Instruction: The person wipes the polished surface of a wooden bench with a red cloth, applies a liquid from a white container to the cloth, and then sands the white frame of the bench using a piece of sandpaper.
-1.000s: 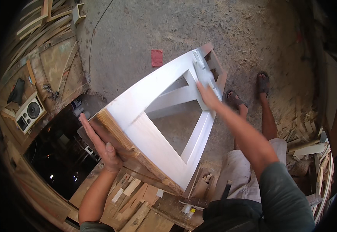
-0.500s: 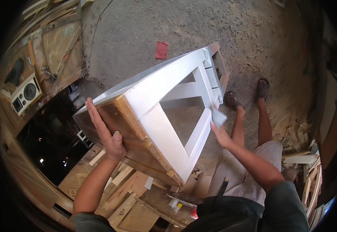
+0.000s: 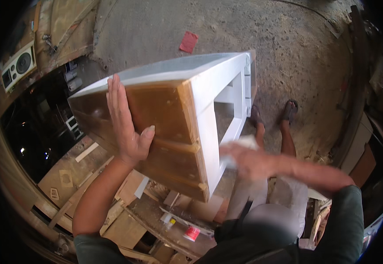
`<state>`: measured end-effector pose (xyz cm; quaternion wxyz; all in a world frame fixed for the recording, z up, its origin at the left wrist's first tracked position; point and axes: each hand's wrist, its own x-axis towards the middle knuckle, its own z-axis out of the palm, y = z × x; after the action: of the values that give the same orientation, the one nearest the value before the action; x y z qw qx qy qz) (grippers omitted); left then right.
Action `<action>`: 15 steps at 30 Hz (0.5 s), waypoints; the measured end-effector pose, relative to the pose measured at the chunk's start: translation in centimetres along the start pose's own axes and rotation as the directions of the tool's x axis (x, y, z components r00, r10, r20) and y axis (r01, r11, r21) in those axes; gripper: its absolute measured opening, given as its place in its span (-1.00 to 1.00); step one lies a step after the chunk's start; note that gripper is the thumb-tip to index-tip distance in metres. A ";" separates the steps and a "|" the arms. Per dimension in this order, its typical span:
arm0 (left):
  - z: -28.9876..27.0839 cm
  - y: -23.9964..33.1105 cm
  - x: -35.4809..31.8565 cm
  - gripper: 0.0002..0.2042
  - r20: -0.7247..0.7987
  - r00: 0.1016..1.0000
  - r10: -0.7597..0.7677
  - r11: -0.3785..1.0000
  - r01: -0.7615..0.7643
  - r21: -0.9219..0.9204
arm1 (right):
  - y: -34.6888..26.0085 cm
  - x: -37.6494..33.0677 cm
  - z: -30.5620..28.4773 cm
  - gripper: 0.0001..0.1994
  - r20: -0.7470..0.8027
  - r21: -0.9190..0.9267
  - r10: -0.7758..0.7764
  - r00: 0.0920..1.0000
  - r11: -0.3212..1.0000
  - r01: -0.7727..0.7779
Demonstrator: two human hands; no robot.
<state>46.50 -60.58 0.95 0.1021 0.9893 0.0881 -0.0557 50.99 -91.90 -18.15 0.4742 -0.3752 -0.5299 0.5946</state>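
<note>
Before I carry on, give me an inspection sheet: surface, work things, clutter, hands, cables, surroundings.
Surface: gritty grey floor, red sheet lying on it.
Work things: white frame with brown end panel; pale sheet, blurred.
Clutter: wood offcuts, lower left; red-and-white packet, near the lower edge.
Left hand: open, palm against the brown end panel.
Right hand: motion-blurred, at the pale sheet; grip unclear.
Cables: thin dark line on the floor, upper right; possibly a cable.
Surroundings: white-and-black speaker, far left.

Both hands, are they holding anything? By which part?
Right hand: a pale sheet, too blurred to tell where. Left hand: nothing, flat against the brown panel.
</note>
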 end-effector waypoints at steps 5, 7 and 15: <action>0.1 -0.5 0.5 -0.02 -0.003 1.000 -0.008 1.000 0.008 -0.001 | 3.5 0.3 -0.3 -0.19 -0.042 -0.145 0.092 0.995 0.985 -0.097; 0.1 -0.5 -0.3 -0.02 0.001 1.000 -0.014 1.000 0.014 0.000 | 2.3 0.4 0.3 -0.19 -0.034 -0.113 0.014 0.999 0.993 -0.018; -0.6 -0.3 -0.9 -0.01 0.054 0.998 -0.034 0.999 0.035 -0.011 | 3.8 0.6 -1.7 -0.20 -0.027 -0.424 0.352 0.936 0.843 -0.330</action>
<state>45.57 -60.30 1.61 0.1091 0.9852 0.1027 -0.0834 51.83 -90.85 -22.12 0.2548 -0.5414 -0.5827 0.5500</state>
